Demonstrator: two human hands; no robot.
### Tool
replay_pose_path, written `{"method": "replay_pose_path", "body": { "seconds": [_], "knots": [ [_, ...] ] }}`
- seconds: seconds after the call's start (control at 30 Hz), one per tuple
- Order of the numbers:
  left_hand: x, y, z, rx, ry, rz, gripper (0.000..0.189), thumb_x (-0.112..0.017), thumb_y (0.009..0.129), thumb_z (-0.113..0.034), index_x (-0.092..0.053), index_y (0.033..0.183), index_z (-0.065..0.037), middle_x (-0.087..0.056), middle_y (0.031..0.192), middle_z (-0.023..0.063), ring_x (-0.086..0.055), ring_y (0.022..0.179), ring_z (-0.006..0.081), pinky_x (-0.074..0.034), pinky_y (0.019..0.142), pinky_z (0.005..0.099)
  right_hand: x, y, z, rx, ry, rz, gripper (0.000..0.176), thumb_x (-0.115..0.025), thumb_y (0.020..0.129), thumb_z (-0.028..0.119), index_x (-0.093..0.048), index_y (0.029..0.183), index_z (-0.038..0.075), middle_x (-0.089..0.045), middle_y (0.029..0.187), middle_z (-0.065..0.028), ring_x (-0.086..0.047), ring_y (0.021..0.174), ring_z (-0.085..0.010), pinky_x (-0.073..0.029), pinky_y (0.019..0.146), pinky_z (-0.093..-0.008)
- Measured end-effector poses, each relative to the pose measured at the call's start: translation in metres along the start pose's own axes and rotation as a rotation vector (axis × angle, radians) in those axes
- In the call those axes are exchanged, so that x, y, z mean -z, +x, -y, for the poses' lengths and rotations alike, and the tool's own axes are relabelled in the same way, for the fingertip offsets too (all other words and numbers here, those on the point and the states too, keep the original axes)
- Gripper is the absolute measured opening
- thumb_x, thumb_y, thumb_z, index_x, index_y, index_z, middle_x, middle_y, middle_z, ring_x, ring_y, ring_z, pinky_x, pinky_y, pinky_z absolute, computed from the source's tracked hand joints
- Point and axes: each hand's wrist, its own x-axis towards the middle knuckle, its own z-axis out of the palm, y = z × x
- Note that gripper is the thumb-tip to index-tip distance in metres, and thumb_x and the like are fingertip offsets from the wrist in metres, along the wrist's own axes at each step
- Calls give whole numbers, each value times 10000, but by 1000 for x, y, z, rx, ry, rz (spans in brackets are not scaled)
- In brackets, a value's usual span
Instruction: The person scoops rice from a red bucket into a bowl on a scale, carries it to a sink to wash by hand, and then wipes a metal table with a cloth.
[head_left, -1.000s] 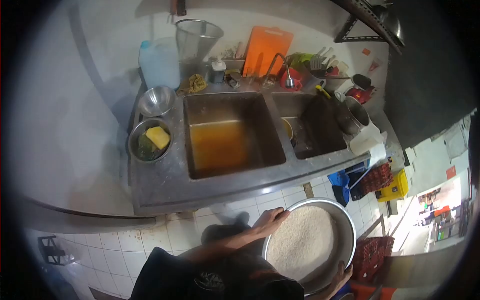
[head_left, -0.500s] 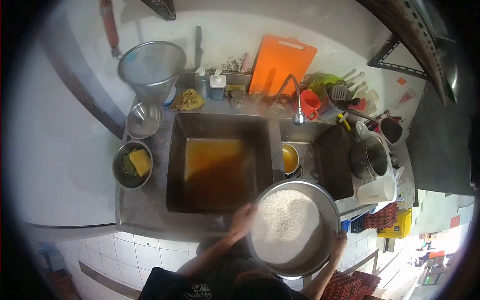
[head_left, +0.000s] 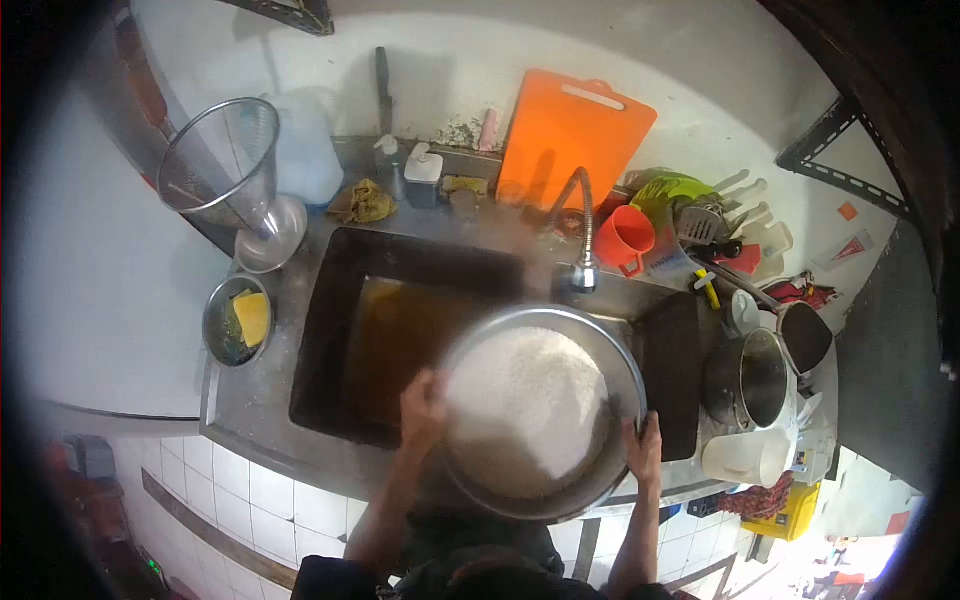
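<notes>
A wide round metal bowl with white, grainy contents, maybe rice, is held level over the sink's front edge and divider. My left hand grips its left rim, and my right hand grips the right rim. Behind the bowl, a curved faucet rises between the two basins. Brownish water lies in the left basin, partly behind the bowl. The right basin is partly covered by the bowl.
On the left stand a small bowl with a yellow sponge and a large strainer. Soap bottles, an orange cutting board and a red cup line the back. A metal pot and a white container are at right.
Both hands have moved the bowl a little left and up toward the faucet, so it now hides the small yellow bowl in the right basin. The camera view has tilted and shifted.
</notes>
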Motion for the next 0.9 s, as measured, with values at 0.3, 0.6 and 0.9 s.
{"method": "replay_pose_path", "body": {
  "seconds": [0.3, 0.6, 0.9],
  "knots": [
    [-7, -1, -13, 200, 172, -132, 392, -547, 993, -337, -581, 869, 33, -570, 739, 99, -516, 733, 157, -453, 688, 328, -24, 219, 60, 224, 237, 284, 380, -648, 937, 338, -554, 1116, 17, -616, 865, -50, -583, 738, -147, -486, 668, -313],
    [-17, -49, -15, 372, 160, -260, 369, -520, 1006, -361, -547, 1057, 3, -633, 845, 127, -578, 799, 174, -475, 742, 346, -222, 380, 8, 203, 381, 465, 395, -546, 904, 108, -497, 1295, 88, -639, 942, -111, -631, 770, -243, -486, 665, -408],
    [-25, -56, -41, 428, 212, -337, 301, -529, 1000, -267, -549, 1159, -13, -677, 911, 194, -643, 850, 223, -491, 760, 371, -192, 345, 31, 695, -172, 374, 350, -590, 850, 124, -614, 1199, 136, -640, 1049, -171, -624, 930, -384, -506, 756, -449]
  ]
}}
